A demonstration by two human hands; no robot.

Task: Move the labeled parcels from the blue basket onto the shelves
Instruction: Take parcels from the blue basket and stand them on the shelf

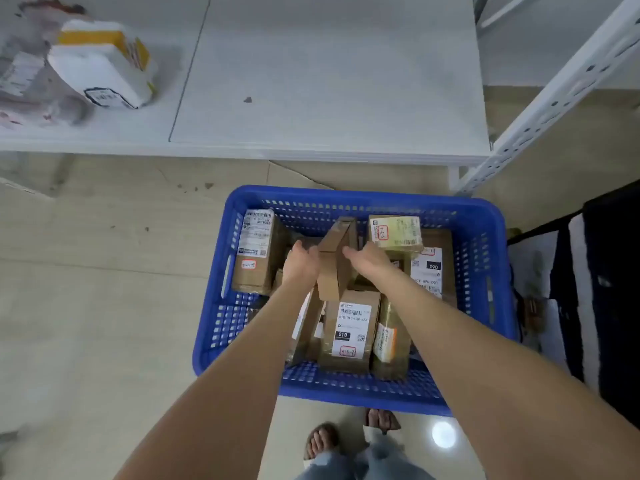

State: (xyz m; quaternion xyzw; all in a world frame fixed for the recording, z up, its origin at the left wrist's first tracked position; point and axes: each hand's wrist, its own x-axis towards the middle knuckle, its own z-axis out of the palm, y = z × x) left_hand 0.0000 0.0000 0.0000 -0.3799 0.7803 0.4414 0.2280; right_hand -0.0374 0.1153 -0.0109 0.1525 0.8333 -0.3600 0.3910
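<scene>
A blue plastic basket (485, 237) stands on the floor below me, holding several brown cardboard parcels with white labels. Both my hands are inside it on one plain brown box (337, 261), which stands tilted on its edge in the middle. My left hand (302, 263) grips its left side and my right hand (369, 259) holds its right side. Around it lie a labeled box (254, 251) at the left, a box with a yellowish label (394, 232) at the back right, and a box marked 010 (349, 330) in front.
A low white shelf board (329, 81) runs across the top, with a white and yellow parcel (104, 64) and soft bags (24, 84) at its left end. A white perforated shelf post (554, 98) slants at the right. Dark bags (609, 289) stand right of the basket. My feet are below the basket.
</scene>
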